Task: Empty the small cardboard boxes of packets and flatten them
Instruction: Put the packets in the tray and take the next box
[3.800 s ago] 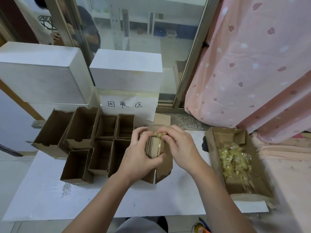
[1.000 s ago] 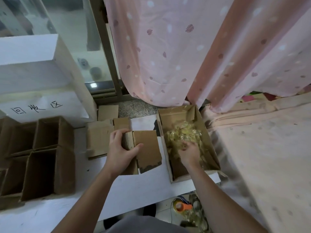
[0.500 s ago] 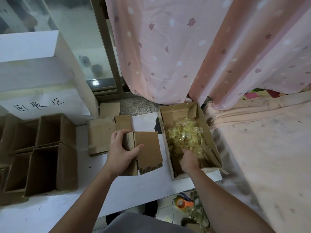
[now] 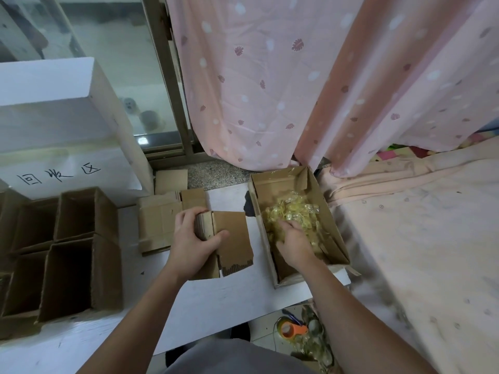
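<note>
Left hand (image 4: 193, 245) grips a small cardboard box (image 4: 224, 244) mid-table (image 4: 216, 298), fingers and thumb curled round its far end. Right hand (image 4: 294, 242) is down in the tray box (image 4: 334, 233) at right, on the packets (image 4: 291, 211); its grip I cannot tell. Open boxes (image 4: 70, 252) stand left.

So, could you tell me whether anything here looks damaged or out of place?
The small box gripped by the left hand has a ragged, torn flap edge. Some clear packets lie on the floor beside an orange tape dispenser, below the table.
</note>
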`<state>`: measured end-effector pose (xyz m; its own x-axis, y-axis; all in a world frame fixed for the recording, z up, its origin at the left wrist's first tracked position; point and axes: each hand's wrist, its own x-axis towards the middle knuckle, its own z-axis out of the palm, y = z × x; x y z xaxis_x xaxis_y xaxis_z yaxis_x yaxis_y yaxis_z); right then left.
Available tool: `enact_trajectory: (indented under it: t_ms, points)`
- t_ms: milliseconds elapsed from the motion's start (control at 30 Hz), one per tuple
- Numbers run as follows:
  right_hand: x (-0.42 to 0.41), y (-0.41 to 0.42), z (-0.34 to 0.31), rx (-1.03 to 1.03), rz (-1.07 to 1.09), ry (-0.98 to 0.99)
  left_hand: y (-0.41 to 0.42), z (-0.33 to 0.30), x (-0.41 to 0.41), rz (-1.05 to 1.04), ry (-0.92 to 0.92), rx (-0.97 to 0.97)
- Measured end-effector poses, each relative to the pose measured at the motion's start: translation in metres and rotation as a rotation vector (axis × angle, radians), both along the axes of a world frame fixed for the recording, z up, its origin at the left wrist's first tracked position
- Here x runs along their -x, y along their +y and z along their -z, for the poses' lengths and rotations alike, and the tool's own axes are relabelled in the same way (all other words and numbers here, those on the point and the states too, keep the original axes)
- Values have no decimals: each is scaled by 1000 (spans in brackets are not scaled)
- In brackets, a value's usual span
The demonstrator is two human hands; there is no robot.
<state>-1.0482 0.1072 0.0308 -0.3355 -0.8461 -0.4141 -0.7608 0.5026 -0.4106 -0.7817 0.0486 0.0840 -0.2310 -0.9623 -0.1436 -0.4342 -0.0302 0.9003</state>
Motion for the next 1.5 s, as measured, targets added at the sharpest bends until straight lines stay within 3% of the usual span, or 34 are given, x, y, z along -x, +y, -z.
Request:
enact_trajectory:
  t_ms: [133, 233, 333, 667, 1067, 1367, 1500]
  points:
    - [-31, -20, -50, 131, -193, -151, -9, -16, -1, -35, -29, 5]
    - [-65, -33, -83, 129, -403, -356, -17, -29, -8, -62, -86, 45]
    - [-97, -44, -100, 156, -530, -425, -20, -43, -19, -82, -125, 115]
    - [-174, -54, -113, 393, -289, -700, -3, -60, -76, -217, 46, 330]
    - [-205, -34, -96, 535, -96, -764, 25, -55, -109, -343, 305, 71]
    - [-213, -26, -92, 549, -161, -556, 40, -56, -105, -166, 167, 74]
    - [-207, -22, -102, 534, -78, -647, 44, -55, -105, -158, 148, 73]
